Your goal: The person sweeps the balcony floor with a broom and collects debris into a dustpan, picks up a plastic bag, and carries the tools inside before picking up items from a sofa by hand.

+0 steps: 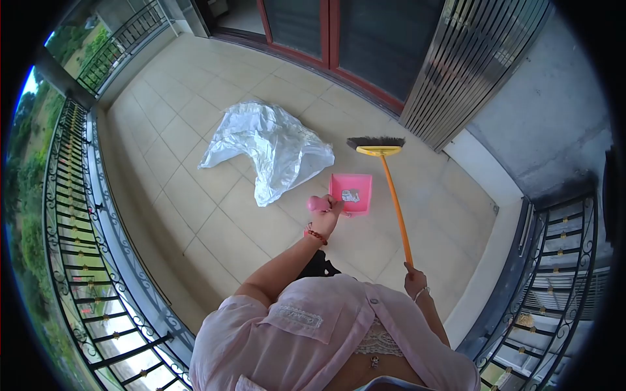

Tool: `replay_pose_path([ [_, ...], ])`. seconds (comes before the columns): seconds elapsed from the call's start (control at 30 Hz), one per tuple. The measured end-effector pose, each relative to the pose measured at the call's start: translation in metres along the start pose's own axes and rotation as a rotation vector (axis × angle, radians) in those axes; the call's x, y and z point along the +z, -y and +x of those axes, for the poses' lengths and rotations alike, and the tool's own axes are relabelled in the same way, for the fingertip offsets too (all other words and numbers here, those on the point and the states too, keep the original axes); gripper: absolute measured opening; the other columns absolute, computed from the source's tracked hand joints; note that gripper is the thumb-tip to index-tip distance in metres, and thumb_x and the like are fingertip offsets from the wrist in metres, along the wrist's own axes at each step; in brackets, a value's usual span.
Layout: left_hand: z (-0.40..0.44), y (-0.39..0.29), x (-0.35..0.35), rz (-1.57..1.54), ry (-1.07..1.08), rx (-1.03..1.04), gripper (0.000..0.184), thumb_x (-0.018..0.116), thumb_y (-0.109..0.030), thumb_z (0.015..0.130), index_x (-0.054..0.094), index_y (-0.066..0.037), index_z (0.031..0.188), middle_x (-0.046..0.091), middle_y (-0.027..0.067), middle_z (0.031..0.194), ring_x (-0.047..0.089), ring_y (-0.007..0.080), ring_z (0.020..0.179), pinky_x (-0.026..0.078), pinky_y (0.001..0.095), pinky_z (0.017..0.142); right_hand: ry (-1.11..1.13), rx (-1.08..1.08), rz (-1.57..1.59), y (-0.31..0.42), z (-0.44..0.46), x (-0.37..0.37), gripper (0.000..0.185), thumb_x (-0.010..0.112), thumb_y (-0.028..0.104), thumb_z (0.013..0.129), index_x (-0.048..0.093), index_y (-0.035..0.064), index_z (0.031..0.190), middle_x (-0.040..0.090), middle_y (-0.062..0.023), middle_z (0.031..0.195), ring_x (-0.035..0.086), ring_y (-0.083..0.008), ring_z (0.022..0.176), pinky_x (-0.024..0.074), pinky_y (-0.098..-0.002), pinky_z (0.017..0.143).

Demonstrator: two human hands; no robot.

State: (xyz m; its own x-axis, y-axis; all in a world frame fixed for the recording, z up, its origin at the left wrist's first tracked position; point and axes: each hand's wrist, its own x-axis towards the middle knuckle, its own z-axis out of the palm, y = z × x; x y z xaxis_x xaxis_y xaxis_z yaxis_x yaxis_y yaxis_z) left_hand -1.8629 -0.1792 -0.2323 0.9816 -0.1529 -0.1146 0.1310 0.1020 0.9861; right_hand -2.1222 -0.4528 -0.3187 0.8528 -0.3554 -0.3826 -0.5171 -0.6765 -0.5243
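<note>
My left hand (327, 216) is wrapped round the pink handle (317, 204) of a dustpan, below the middle of the view. The square pink pan (362, 201) lies beyond my fingers, with a small grey-white scrap (350, 195) in it. On the right, my right hand (415, 281) grips the orange stick of a broom (395, 195). The broom's yellow head and dark bristles point away from me, beyond the dustpan and to its right. A crumpled silver sheet (277, 146) is spread on the tiles to the left of the dustpan.
Beige floor tiles (228, 228) surround these things. Black railings (85, 260) run along the left, with another railing (554, 274) at the lower right. Red-framed glass doors (331, 39) and a folded metal gate (469, 72) stand at the far side.
</note>
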Motion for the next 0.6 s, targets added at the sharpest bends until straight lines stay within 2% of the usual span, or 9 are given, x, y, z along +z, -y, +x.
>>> replay_pose_path([
  [0.07,0.05,0.016,0.021,-0.019,0.068,0.018,0.017,0.063,-0.013,0.086,0.051,-0.005,0.076,0.049,-0.0017,0.069,0.05,0.009,0.069,0.043,0.0268,0.064,0.036,0.028,0.01,0.023,0.055,-0.008,0.046,0.058,0.014,0.083,0.055,0.0127,0.129,0.066,-0.0165,0.077,0.065,-0.0269,0.069,0.0518,-0.0347,0.065],
  [0.1,0.076,0.025,0.032,-0.036,0.134,0.038,0.016,0.061,-0.014,0.088,0.052,-0.004,0.08,0.05,-0.0013,0.071,0.052,0.009,0.073,0.044,0.0277,0.067,0.037,0.031,-0.004,0.041,0.083,-0.014,0.046,0.058,0.014,0.083,0.055,0.0127,0.129,0.066,-0.0165,0.077,0.065,-0.0269,0.069,0.0518,-0.0347,0.065],
  [0.2,0.155,-0.003,0.077,0.076,0.214,0.119,0.018,0.064,-0.014,0.085,0.054,-0.001,0.08,0.052,0.0056,0.073,0.051,0.0153,0.072,0.043,0.0284,0.068,0.048,-0.095,-0.028,0.091,0.186,-0.026,0.06,0.071,0.036,0.075,0.055,0.0118,0.128,0.066,-0.016,0.077,0.066,-0.0284,0.07,0.0518,-0.0362,0.066],
  [0.23,0.186,-0.001,0.093,0.112,0.256,0.196,0.018,0.063,-0.015,0.084,0.054,0.0,0.082,0.053,0.009,0.076,0.053,0.0191,0.075,0.044,0.0304,0.071,0.053,-0.103,-0.047,0.107,0.225,-0.03,0.06,0.071,0.036,0.075,0.055,0.0118,0.128,0.066,-0.016,0.077,0.066,-0.0284,0.07,0.0518,-0.0362,0.066],
  [0.3,0.239,-0.032,0.115,0.243,0.395,0.283,0.02,0.065,-0.015,0.08,0.055,0.0,0.089,0.056,0.0136,0.084,0.055,0.0283,0.084,0.045,0.0367,0.077,-0.054,-0.313,-0.009,0.152,0.29,-0.044,0.062,0.073,0.036,0.074,0.054,0.0086,0.126,0.068,-0.0191,0.086,0.066,-0.0327,0.079,0.0528,-0.0391,0.072],
  [0.33,0.263,-0.029,0.133,0.258,0.446,0.335,0.022,0.066,-0.015,0.078,0.055,-0.001,0.092,0.055,0.0139,0.088,0.053,0.0297,0.089,0.045,0.038,0.077,0.122,-0.134,-0.026,0.219,0.313,-0.082,0.061,0.074,0.038,0.073,0.057,0.0048,0.12,0.068,-0.019,0.086,0.067,-0.0325,0.078,0.052,-0.0394,0.071],
  [0.37,0.295,-0.028,0.15,0.284,0.489,0.403,0.026,0.067,-0.015,0.075,0.055,-0.003,0.095,0.054,0.0142,0.092,0.052,0.0312,0.094,0.045,0.0394,0.078,0.039,-0.341,-0.238,0.176,0.376,-0.059,0.042,0.071,0.034,0.077,0.064,0.0023,0.104,0.067,-0.0183,0.08,0.067,-0.0302,0.072,0.0513,-0.0378,0.07],
  [0.43,0.342,-0.047,0.171,0.355,0.466,0.462,0.027,0.066,-0.019,0.076,0.056,-0.006,0.097,0.052,0.0122,0.096,0.051,0.0298,0.1,0.047,0.0412,0.078,0.061,-0.312,-0.17,0.214,0.442,-0.091,0.04,0.07,0.033,0.078,0.065,0.0021,0.102,0.067,-0.0182,0.079,0.067,-0.0299,0.072,0.0512,-0.0377,0.07],
  [0.6,0.462,-0.078,0.185,0.472,0.47,0.352,0.028,0.066,-0.027,0.078,0.056,-0.009,0.098,0.051,0.0091,0.101,0.049,0.0274,0.104,0.048,0.0448,0.078,0.097,-0.278,-0.159,0.281,0.591,-0.148,0.035,0.069,0.031,0.079,0.066,0.0015,0.098,0.067,-0.0179,0.077,0.067,-0.0291,0.071,0.051,-0.0373,0.07],
])
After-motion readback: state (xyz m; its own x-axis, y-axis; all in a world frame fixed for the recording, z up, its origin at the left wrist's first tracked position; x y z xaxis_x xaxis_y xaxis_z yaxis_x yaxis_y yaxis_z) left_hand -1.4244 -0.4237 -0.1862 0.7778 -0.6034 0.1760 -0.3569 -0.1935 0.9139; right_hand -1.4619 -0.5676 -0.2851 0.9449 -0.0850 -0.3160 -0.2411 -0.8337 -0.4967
